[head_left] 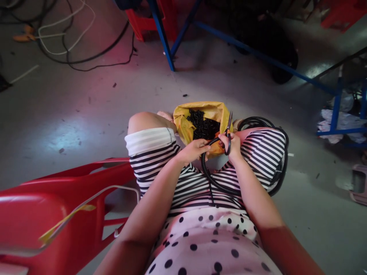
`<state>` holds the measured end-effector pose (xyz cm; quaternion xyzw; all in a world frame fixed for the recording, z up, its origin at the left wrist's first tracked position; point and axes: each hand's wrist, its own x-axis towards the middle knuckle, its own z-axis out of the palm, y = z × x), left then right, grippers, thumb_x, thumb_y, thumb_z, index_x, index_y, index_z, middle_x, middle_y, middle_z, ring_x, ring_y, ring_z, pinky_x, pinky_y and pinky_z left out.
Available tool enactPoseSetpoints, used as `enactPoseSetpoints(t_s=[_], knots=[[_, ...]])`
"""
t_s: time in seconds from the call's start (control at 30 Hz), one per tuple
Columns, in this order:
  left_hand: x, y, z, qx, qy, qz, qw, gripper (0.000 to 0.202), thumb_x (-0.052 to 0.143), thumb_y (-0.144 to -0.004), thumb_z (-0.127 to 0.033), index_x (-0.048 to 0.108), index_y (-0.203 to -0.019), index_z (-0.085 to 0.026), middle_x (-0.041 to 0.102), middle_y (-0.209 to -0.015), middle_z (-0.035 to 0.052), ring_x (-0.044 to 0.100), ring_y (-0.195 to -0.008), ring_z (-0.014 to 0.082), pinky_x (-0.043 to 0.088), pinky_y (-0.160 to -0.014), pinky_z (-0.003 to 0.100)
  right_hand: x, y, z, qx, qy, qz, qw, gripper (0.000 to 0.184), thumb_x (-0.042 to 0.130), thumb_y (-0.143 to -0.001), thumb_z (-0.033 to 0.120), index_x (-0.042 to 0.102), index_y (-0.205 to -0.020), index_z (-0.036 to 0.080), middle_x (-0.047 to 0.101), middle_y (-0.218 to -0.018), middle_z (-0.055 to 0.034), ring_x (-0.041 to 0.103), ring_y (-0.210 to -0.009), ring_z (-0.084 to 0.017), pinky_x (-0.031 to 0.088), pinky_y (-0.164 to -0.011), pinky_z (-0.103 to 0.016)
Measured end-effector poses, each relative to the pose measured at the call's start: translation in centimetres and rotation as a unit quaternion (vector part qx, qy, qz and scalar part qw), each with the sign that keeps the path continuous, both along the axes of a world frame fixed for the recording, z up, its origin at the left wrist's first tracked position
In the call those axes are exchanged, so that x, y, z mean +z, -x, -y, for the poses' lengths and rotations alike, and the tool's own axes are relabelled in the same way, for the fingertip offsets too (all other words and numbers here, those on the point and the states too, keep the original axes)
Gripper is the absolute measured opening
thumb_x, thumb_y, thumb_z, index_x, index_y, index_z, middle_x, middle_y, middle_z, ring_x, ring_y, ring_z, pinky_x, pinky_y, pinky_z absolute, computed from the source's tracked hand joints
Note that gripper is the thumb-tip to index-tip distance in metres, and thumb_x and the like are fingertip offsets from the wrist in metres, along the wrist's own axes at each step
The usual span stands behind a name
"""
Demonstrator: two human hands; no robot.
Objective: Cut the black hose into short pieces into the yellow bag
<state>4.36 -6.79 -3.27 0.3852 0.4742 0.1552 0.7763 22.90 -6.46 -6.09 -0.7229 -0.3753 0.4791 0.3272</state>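
Note:
I sit with striped shorts over my knees. My left hand (194, 149) is closed around a black hose (213, 183) near its free end. My right hand (233, 144) grips a pair of scissors (229, 130), blades pointing up, right beside the hose end. The hose loops down over my lap and coils round my right thigh. Between my knees stands a yellow bag (183, 122) filled with short black cut pieces (204, 126).
A red plastic chair (57, 206) stands at my left. Blue metal frame legs (163, 38) rise ahead, with red crates behind them. Black and white cables (69, 34) lie on the grey floor at the far left. Blue shelving with white rags (341, 118) is on the right.

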Motion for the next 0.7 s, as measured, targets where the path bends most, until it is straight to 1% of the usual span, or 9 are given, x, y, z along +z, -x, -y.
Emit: enactPoseSetpoints(t_s=[0.1, 0.17, 0.27, 0.33, 0.43, 0.5, 0.57, 0.63, 0.7], knots=[[-0.1, -0.1, 0.0, -0.004, -0.020, -0.026, 0.999, 0.016, 0.061, -0.089, -0.028, 0.051, -0.086, -0.016, 0.062, -0.072, -0.0027, 0.062, -0.054, 0.0095, 0.042, -0.049, 0.017, 0.3, 0.2, 0.2, 0.015, 0.002, -0.006, 1.000, 0.038, 0.064, -0.076, 0.056, 0.062, -0.080, 0.019, 0.066, -0.067, -0.0040, 0.066, -0.066, -0.020, 0.053, -0.063, -0.029], [-0.3, -0.2, 0.1, -0.011, -0.029, -0.048, 0.998, 0.011, 0.055, -0.090, -0.022, 0.049, -0.083, -0.017, 0.062, -0.070, -0.0030, 0.062, -0.053, 0.0098, 0.042, -0.050, 0.018, 0.4, 0.2, 0.3, 0.040, 0.009, 0.004, 0.999, 0.041, 0.062, -0.079, 0.059, 0.063, -0.081, 0.018, 0.068, -0.069, -0.0051, 0.067, -0.068, -0.020, 0.052, -0.063, -0.028], [-0.9, -0.2, 0.1, -0.007, -0.060, -0.104, 0.993, 0.009, 0.054, -0.088, -0.017, 0.048, -0.081, -0.019, 0.060, -0.065, -0.0044, 0.062, -0.052, 0.0115, 0.043, -0.052, 0.020, 1.0, -0.1, 0.5, 0.108, 0.016, 0.089, 0.990, 0.046, 0.061, -0.082, 0.065, 0.065, -0.083, 0.019, 0.072, -0.076, -0.0073, 0.068, -0.074, -0.022, 0.049, -0.065, -0.028], [-1.4, -0.2, 0.2, 0.006, -0.094, -0.142, 0.985, 0.008, 0.054, -0.086, -0.017, 0.049, -0.081, -0.019, 0.060, -0.064, -0.0043, 0.061, -0.054, 0.0121, 0.041, -0.053, 0.021, 1.8, -0.3, 0.5, 0.170, 0.025, 0.203, 0.964, 0.047, 0.066, -0.079, 0.067, 0.066, -0.080, 0.020, 0.073, -0.079, -0.0089, 0.068, -0.076, -0.023, 0.046, -0.065, -0.028], [-2.0, -0.2, 0.2, 0.032, -0.142, -0.193, 0.970, 0.011, 0.058, -0.086, -0.022, 0.050, -0.079, -0.019, 0.056, -0.065, -0.0040, 0.054, -0.058, 0.0122, 0.035, -0.056, 0.023, 3.6, -0.2, 0.1, 0.257, 0.055, 0.338, 0.903, 0.049, 0.071, -0.076, 0.069, 0.064, -0.071, 0.021, 0.072, -0.074, -0.0107, 0.067, -0.071, -0.024, 0.039, -0.062, -0.029], [-2.1, -0.2, 0.3, 0.065, -0.160, -0.227, 0.958, 0.016, 0.061, -0.086, -0.026, 0.048, -0.078, -0.020, 0.052, -0.064, -0.0042, 0.050, -0.060, 0.0128, 0.032, -0.057, 0.024, 4.7, 0.1, -1.1, 0.299, 0.067, 0.367, 0.878, 0.051, 0.069, -0.077, 0.071, 0.064, -0.069, 0.021, 0.072, -0.071, -0.0109, 0.066, -0.068, -0.024, 0.037, -0.060, -0.030], [-1.8, -0.2, 0.3, 0.114, -0.157, -0.227, 0.954, 0.018, 0.061, -0.087, -0.028, 0.045, -0.080, -0.021, 0.048, -0.065, -0.0046, 0.047, -0.060, 0.0132, 0.031, -0.058, 0.025, 5.4, 0.5, -3.3, 0.324, 0.068, 0.385, 0.861, 0.053, 0.067, -0.079, 0.073, 0.067, -0.073, 0.021, 0.072, -0.073, -0.0114, 0.065, -0.069, -0.024, 0.036, -0.060, -0.030], [-1.4, -0.3, 0.4, 0.171, -0.140, -0.198, 0.955, 0.017, 0.058, -0.088, -0.028, 0.043, -0.082, -0.022, 0.046, -0.065, -0.0052, 0.047, -0.060, 0.0133, 0.031, -0.057, 0.025, 5.3, 0.8, -6.3, 0.342, 0.066, 0.414, 0.841, 0.055, 0.066, -0.079, 0.074, 0.071, -0.080, 0.019, 0.073, -0.076, -0.0128, 0.066, -0.072, -0.025, 0.037, -0.060, -0.031], [-0.8, -0.4, 0.5, 0.225, -0.122, -0.183, 0.949, 0.014, 0.056, -0.089, -0.028, 0.043, -0.087, -0.023, 0.047, -0.068, -0.0046, 0.048, -0.061, 0.0138, 0.033, -0.058, 0.025, 4.5, 1.2, -9.9, 0.374, 0.064, 0.447, 0.810, 0.056, 0.067, -0.078, 0.074, 0.074, -0.087, 0.018, 0.074, -0.082, -0.0141, 0.067, -0.076, -0.026, 0.039, -0.062, -0.031]])
